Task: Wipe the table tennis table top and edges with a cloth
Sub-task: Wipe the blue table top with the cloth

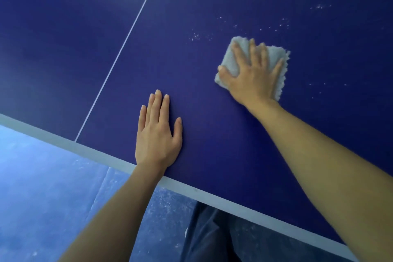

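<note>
A dark blue table tennis surface (212, 6) fills the view, with a white border along its near edge and a thin white centre line (127, 38). The left hand (158, 134) rests flat, fingers straight. The right hand (253, 76) presses a folded pale cloth (234, 57) down, fingers spread. White specks (195, 36) lie beyond it.

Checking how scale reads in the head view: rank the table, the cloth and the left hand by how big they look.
1. Table, by far.
2. Left hand and cloth: too alike to rank; the right hand hides much of the cloth.
</note>
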